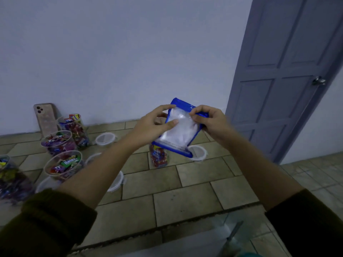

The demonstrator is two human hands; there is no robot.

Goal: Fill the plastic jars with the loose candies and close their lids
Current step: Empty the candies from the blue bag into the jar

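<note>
At frame centre I see the left hand (156, 125) and right hand (211, 121) pinching a blue-edged clear plastic pouch (178, 133), with a clear plastic jar of red candies (158, 159) just below it

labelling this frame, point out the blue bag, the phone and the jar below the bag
blue bag (178, 131), head view, clear middle panel
phone (46, 120), head view, back of its case
jar below the bag (158, 158), head view, candy-filled side wall
</note>
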